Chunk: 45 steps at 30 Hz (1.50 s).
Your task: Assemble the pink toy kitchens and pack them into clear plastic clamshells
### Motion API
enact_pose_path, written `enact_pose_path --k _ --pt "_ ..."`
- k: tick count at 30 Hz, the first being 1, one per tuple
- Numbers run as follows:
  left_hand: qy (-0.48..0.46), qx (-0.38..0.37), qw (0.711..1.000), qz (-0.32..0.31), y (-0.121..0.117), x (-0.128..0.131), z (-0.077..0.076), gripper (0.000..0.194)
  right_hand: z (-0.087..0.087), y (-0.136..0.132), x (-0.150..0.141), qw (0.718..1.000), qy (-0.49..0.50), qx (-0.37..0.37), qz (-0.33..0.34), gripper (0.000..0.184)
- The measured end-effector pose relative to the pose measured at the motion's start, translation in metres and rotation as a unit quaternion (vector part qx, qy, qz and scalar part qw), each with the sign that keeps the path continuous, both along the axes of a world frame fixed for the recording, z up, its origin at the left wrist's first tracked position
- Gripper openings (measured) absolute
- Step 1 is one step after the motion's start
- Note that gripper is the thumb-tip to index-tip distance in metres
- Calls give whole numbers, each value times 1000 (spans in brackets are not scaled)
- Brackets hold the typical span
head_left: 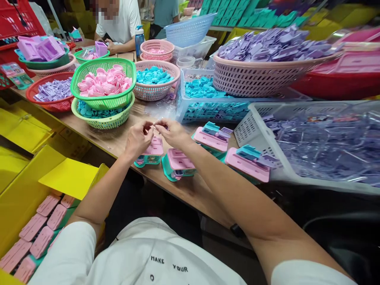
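Observation:
My left hand (139, 137) and my right hand (170, 132) meet fingertip to fingertip above the table, both closed in a pinch. Whatever they pinch is too small and covered to name. Just beneath them stands a pink-topped teal toy box (154, 146). A second toy box (179, 160) of the same kind sits beside it, under my right forearm. Further right are two more pink-topped toys, one toy (212, 137) behind and another toy (247, 162) in front, each with blue and purple parts lying on its lid.
Baskets of pink pieces (105, 81), blue pieces (154, 75) and purple pieces (267, 45) line the table's back. A white crate (258, 130) with clear plastic and purple parts stands right. Lower left, a yellow carton (32, 174) holds pink-topped toys. Across the table sits another person (127, 23).

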<state>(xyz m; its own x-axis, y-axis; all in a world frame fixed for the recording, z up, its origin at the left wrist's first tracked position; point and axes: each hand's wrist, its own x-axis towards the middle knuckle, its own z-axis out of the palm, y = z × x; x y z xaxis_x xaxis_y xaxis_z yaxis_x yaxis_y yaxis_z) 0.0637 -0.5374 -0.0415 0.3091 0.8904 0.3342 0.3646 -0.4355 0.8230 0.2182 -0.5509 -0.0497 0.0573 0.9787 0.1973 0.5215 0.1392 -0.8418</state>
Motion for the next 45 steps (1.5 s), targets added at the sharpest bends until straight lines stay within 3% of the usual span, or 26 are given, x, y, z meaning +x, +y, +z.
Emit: enact_pose_path --k 4,7,11,14,18,20,22,26,29,31,37,42,45 --pt "-73 -173 980 -65 -2 7 17 19 3 0 -4 988 151 -32 -31 29" --pt "-110 -234 962 -86 0 11 25 22 3 -8 -5 973 226 -25 -25 35" --pt "-108 -247 959 -81 2 10 27 31 8 -25 -7 987 153 54 -10 50" --pt "-135 -268 949 -92 4 7 28 26 13 -30 -8 988 114 104 3 59" --pt "-173 -322 919 -147 7 0 28 16 12 -25 -5 985 154 75 36 61" --pt "-165 -318 920 -160 8 -3 26 15 10 -22 -1 983 158 49 77 59" --pt "-136 -277 938 -156 9 -6 23 18 10 -20 2 987 121 58 89 56" --pt "-48 -209 964 -161 14 -12 20 37 14 -20 7 987 -78 124 71 37" --pt "16 -228 954 -194 20 -16 23 31 16 -19 12 972 -185 102 102 23" --pt "44 -241 947 -209 22 -16 27 21 15 -18 15 973 -181 63 131 25" --pt "78 -270 941 -189 24 -14 37 15 18 -14 23 987 -44 -43 145 40" --pt "117 -262 942 -173 32 -12 35 18 31 4 30 972 -72 -87 204 30" --pt "147 -242 948 -145 38 -14 32 20 29 13 29 966 -59 -117 224 30"
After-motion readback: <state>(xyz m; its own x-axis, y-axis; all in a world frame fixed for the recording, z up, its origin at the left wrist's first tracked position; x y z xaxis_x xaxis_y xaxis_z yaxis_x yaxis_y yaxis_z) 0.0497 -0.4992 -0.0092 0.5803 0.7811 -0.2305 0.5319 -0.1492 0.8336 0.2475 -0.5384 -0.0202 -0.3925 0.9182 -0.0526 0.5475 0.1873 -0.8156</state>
